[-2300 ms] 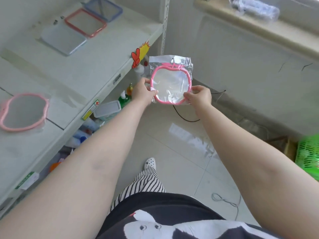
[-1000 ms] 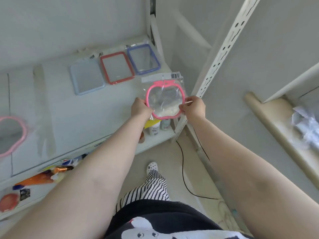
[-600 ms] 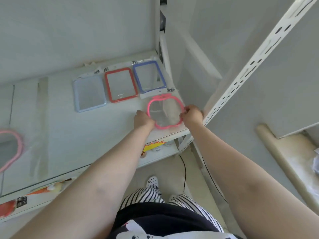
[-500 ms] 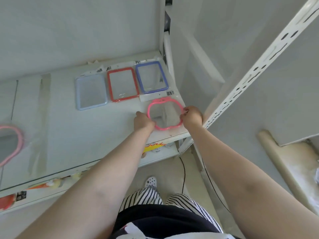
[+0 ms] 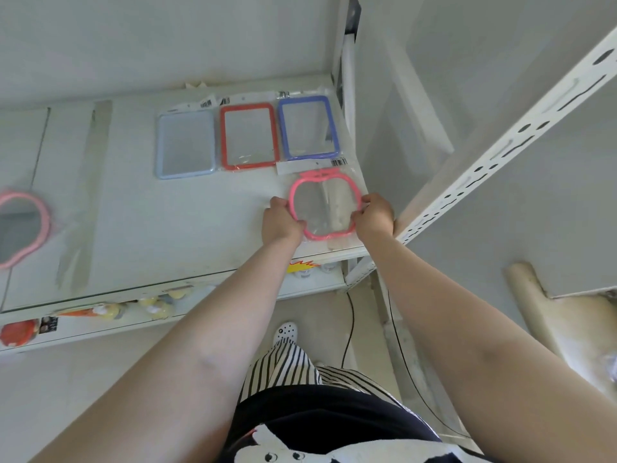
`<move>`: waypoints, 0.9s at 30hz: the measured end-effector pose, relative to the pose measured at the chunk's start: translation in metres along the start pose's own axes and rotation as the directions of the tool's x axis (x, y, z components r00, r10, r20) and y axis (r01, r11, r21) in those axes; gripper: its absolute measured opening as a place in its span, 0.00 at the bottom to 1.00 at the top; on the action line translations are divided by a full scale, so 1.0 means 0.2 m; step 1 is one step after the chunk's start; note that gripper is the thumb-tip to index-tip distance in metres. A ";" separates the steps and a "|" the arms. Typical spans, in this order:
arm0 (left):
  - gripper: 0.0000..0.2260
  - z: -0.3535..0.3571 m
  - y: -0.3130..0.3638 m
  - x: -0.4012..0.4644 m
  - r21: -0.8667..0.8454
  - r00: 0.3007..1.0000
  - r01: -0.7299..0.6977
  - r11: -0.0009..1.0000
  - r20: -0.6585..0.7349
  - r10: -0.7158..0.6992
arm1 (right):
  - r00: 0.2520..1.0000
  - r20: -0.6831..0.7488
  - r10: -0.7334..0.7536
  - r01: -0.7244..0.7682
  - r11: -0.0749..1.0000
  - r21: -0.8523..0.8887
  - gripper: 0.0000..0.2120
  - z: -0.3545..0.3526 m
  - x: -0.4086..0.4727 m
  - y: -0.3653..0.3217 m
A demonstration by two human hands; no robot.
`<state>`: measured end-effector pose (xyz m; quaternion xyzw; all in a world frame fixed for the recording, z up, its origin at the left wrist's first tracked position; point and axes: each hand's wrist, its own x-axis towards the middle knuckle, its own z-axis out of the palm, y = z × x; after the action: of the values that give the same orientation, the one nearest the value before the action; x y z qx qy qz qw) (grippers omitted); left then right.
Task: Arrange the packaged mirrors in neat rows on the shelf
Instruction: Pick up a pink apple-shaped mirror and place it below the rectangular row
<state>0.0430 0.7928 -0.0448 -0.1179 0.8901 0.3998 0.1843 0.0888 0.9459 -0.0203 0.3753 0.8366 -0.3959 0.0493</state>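
A pink apple-shaped mirror in a clear bag lies flat at the right front corner of the white shelf. My left hand grips its left rim and my right hand grips its right rim. Behind it, along the back of the shelf, three packaged rectangular mirrors sit side by side: a light blue mirror, a red mirror and a dark blue mirror. Another pink apple-shaped mirror lies at the shelf's far left edge.
A perforated white upright slants close to my right hand. A lower shelf holds bottles and colourful packets. Below are a tiled floor, a black cable and my white shoe.
Both hands carried the pink mirror from mid-air over the floor onto the shelf and lowered it flat in front of the dark blue mirror. In the last half second it barely moved.
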 end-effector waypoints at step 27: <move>0.24 -0.08 0.04 -0.12 0.124 0.998 -0.019 0.992 -0.062 0.027 | 0.998 -0.040 -0.049 0.035 0.951 -0.307 0.23 0.00 -0.13 -0.02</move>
<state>0.0590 0.7869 -0.0199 -0.1088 0.9198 0.3422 0.1581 0.1055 0.9287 -0.0080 0.3544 0.8966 -0.2535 0.0789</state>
